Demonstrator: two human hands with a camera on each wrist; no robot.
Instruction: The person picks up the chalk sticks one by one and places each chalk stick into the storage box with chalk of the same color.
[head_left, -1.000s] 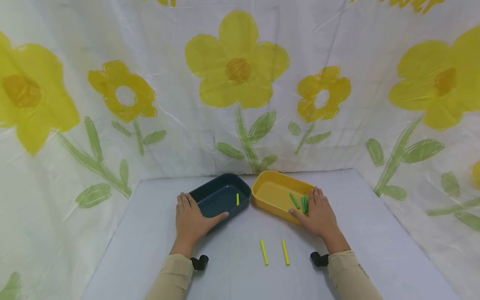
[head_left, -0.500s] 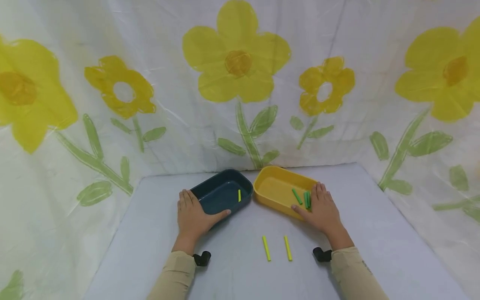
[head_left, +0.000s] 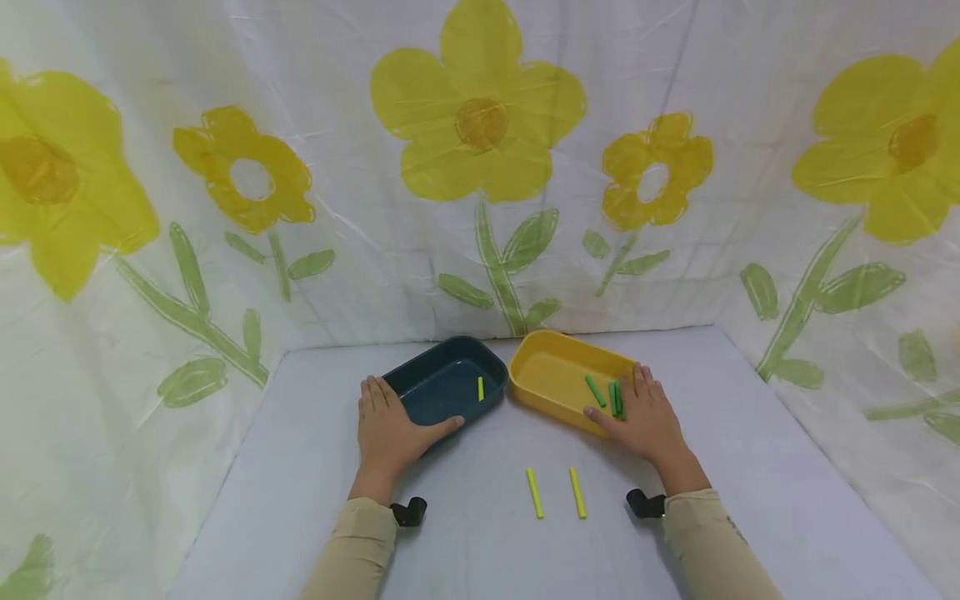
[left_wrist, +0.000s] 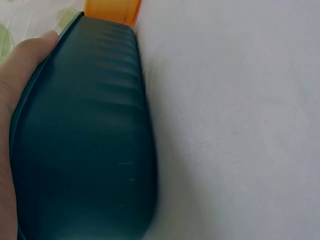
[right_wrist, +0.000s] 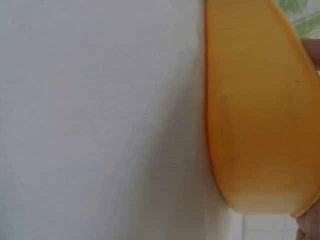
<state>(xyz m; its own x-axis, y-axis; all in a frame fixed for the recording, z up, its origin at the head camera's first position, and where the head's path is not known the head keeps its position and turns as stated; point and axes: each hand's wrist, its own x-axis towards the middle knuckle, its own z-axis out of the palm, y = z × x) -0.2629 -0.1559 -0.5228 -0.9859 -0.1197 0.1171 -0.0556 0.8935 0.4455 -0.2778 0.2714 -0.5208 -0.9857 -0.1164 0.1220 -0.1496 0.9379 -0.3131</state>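
Left hand [head_left: 390, 437]: fingers and thumb spread apart, laid against the near outer corner of a dark teal tray [head_left: 429, 403]; thumb along the near rim, the other fingers at the outer end. The left wrist view shows the thumb at the rim and the tray's ribbed outer wall below it.

Dark teal tray: oblong, rounded corners, set aslant, running forward and rightward from the left hand. Contents: one short yellow stick [head_left: 481, 388], near the end farther from that hand.

Right hand [head_left: 647, 421]: fingers and thumb likewise apart, at the near outer corner of a yellow tray [head_left: 546, 372]; thumb over the near rim, fingers along the outer end. The right wrist view shows parts of the hand at the rim, most of it beyond the edge.

Yellow tray: oblong, slanting forward and leftward from the right hand. Contents: green sticks, one lying singly [head_left: 596, 390], others side by side just beside the right hand, partly covered, their exact number unclear. The trays' inner corners meet between the hands, touching or nearly so.

Loose yellow sticks: two, well apart from both hands and nearer the wearer; one [head_left: 534, 492] lies between the hands, its fellow [head_left: 577, 492] to its right, closer to the right hand. Both rest on the white-covered table [head_left: 480, 554].

Behind each hand: a black wrist device and a beige sleeve. Beyond both hands: a white backdrop [head_left: 360, 283] printed with yellow flowers.
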